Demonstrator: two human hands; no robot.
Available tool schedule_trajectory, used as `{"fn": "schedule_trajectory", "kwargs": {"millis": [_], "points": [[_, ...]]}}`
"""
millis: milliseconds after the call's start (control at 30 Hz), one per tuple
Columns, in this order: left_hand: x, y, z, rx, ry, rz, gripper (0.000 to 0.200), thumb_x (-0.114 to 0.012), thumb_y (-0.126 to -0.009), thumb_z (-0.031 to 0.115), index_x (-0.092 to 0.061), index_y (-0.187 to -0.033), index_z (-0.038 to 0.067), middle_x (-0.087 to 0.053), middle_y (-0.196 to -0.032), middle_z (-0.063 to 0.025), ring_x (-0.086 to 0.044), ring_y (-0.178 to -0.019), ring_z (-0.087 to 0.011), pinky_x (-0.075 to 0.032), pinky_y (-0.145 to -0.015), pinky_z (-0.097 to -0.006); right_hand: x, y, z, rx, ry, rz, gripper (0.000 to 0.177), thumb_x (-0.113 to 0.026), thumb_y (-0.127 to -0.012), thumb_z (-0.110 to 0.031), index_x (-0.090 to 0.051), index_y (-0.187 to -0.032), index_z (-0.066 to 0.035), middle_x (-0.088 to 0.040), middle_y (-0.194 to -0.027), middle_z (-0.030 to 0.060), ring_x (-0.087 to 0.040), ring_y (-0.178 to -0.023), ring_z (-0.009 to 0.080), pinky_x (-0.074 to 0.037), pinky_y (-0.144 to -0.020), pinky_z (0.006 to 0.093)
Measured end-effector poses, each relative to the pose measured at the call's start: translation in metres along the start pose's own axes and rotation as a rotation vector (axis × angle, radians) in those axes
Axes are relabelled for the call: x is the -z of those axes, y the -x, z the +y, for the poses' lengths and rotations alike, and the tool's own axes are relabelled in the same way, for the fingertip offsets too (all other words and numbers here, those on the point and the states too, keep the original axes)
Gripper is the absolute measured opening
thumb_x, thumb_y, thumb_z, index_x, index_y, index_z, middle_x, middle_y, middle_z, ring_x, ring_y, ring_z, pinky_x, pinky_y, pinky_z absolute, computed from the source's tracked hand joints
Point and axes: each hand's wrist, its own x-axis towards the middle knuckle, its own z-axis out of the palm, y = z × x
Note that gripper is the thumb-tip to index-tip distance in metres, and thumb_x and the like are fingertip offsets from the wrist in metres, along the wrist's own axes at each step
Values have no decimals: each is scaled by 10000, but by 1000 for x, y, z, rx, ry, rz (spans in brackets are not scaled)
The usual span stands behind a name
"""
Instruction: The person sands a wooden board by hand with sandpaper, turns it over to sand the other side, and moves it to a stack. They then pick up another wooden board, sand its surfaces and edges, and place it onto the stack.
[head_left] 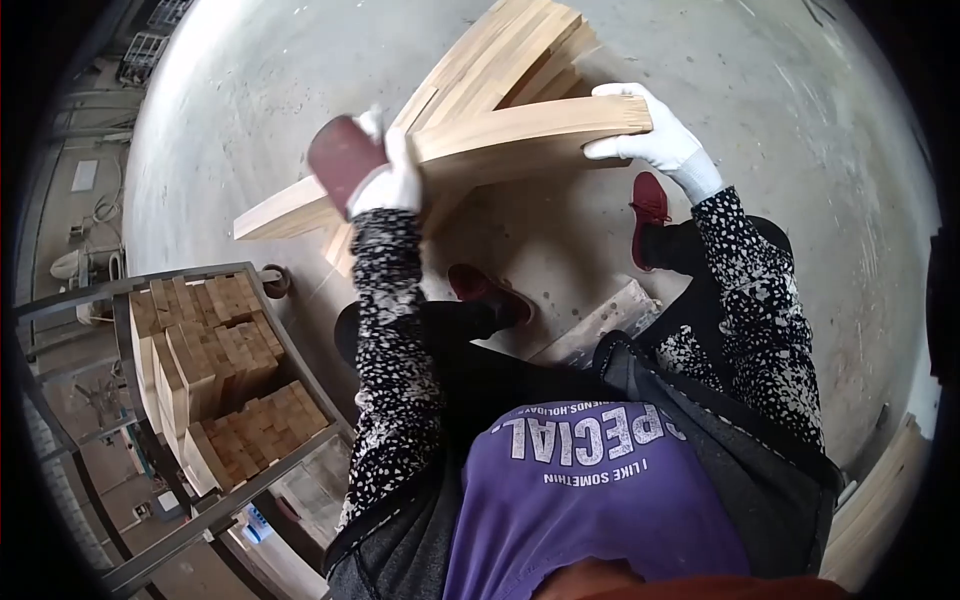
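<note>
A pale curved wooden board (530,128) lies crosswise over a stack of similar boards (480,65). My right hand (660,140), in a white glove, grips the board's right end, with the thumb below the edge and the fingers on top. My left hand (392,172), also gloved and slightly blurred by motion, is closed on a dark red pad (346,163) that looks like sanding material. The pad is just over the left part of the curved board. Part of the board under my left hand is hidden.
At lower left, a metal-framed cart (290,375) holds stacked wooden blocks (232,340). My red shoes (648,205) stand on the grey floor on either side, near a flat pale board (610,318). More wood (880,500) lies at the lower right edge.
</note>
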Motion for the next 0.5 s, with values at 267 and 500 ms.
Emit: {"fn": "schedule_trajectory", "kwargs": {"millis": [267,500], "points": [[-27,38,194,-446,411,-344,407,-518,-833,325,-545,-1176,108,-500,-1137,-178,-442,-1127,-343,-320,-982,-449,15,6,25,215,364,-31,697,-755,-702,-150,-407,-1301,-74,-558,-1161,90,-532,-1032,187,-429,-912,306],[-8,9,112,-295,214,-117,408,-526,-854,277,-512,-1180,32,-548,-1109,-169,-492,-1092,-312,-372,-929,-400,4,4,14,12,233,13,917,-796,-616,-109,-306,-1391,-128,-538,-1216,109,-512,-1099,218,-411,-958,334]]}}
